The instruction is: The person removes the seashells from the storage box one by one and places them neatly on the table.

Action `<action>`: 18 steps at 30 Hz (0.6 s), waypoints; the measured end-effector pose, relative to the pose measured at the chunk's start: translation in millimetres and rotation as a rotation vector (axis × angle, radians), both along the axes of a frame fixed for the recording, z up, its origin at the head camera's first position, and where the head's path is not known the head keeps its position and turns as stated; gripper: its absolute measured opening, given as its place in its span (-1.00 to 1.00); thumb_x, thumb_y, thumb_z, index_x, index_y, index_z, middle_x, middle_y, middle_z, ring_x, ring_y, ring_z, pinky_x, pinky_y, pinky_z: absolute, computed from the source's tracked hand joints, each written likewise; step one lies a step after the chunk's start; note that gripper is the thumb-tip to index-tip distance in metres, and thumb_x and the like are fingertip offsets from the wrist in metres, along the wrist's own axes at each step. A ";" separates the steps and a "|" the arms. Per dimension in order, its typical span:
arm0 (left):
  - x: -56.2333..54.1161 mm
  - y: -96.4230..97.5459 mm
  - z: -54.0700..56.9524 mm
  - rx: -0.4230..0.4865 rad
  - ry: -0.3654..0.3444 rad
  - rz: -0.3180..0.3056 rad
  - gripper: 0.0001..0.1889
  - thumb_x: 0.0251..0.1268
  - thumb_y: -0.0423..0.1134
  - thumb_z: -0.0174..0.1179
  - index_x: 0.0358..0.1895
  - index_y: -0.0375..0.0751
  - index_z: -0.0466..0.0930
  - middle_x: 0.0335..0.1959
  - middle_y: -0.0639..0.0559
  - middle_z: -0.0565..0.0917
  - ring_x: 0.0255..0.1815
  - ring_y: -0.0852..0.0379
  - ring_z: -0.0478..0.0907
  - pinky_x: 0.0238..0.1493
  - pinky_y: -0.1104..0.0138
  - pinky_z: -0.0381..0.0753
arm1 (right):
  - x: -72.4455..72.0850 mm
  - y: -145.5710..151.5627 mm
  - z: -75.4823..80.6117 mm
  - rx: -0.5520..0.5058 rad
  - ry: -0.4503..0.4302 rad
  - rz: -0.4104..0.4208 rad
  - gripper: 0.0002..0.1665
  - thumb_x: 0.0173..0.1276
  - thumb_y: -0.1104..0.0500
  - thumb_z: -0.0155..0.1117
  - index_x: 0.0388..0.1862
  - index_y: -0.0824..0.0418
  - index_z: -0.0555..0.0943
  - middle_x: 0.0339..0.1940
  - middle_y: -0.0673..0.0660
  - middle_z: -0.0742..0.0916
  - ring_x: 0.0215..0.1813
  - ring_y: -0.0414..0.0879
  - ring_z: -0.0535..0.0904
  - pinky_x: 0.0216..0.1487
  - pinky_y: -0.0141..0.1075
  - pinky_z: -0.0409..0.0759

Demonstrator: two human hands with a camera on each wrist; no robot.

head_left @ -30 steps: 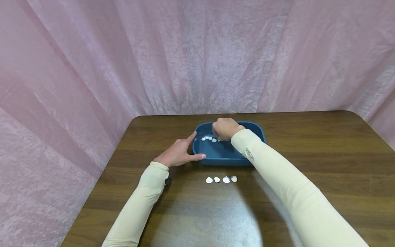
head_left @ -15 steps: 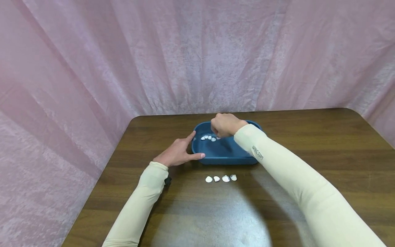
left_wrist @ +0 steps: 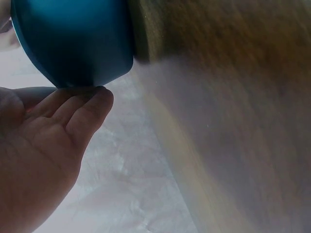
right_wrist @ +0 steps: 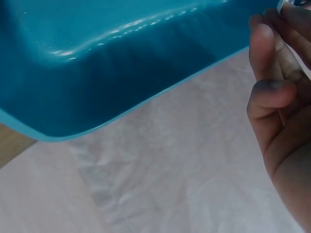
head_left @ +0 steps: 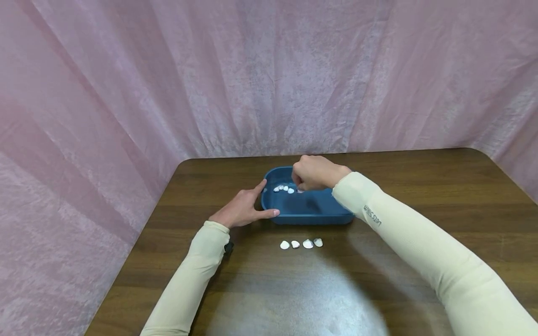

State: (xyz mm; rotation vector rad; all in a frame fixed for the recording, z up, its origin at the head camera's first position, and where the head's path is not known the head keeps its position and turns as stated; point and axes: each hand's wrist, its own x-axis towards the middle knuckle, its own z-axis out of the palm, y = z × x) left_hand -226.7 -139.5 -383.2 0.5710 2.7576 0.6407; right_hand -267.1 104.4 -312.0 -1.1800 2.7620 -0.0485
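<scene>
Your left hand (head_left: 241, 208) is at the left end of the blue tray (head_left: 307, 207): fingers straight and relaxed, thumb on the near rim, index finger at the left edge. Left wrist view: fingertips against the tray's outer wall. Your right hand (head_left: 317, 172) is over the tray, fingers curled, pinching a small white shell (head_left: 300, 191) at the tips. That one's mostly hidden by your fingers, so can't tell if it touches the tray floor. Just left of it, four white shells (head_left: 286, 188) lie in a slightly uneven row inside the tray. Four more, the front shells (head_left: 308, 244), sit in a row on the brown wooden table (head_left: 437, 205), near side of the tray, apart from it. You've got cream sleeves (head_left: 195, 266) on both arms, dark lettering on the right one. Pink curtain (head_left: 269, 84) behind the table.
</scene>
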 end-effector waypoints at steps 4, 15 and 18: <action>-0.3 -0.1 -0.5 0.003 -0.010 0.007 0.20 0.13 0.48 0.22 0.66 -0.08 -0.17 0.59 -0.19 0.24 0.51 -0.08 0.38 0.44 0.00 0.45 | 12.9 5.6 3.2 -0.041 0.004 0.028 -0.85 0.33 0.19 0.41 -0.46 0.08 0.76 -0.45 -0.01 0.78 -0.43 -0.20 0.64 -0.30 -0.29 0.68; 1.3 0.0 0.2 0.000 0.010 0.008 0.18 0.14 0.47 0.21 0.65 -0.07 -0.16 0.57 -0.19 0.26 0.52 -0.09 0.36 0.44 0.01 0.45 | 42.0 24.5 -0.1 -0.187 0.027 0.059 -0.83 0.30 0.23 0.42 -0.50 0.06 0.73 -0.55 -0.08 0.73 -0.50 -0.31 0.56 -0.39 -0.37 0.60; 0.6 0.3 -1.3 0.001 0.015 0.010 0.18 0.14 0.47 0.21 0.65 -0.07 -0.16 0.57 -0.19 0.27 0.51 -0.08 0.38 0.43 0.02 0.46 | 47.7 29.6 -1.8 -0.207 0.051 0.056 -0.84 0.30 0.21 0.42 -0.49 0.04 0.73 -0.54 -0.10 0.74 -0.48 -0.32 0.57 -0.37 -0.35 0.60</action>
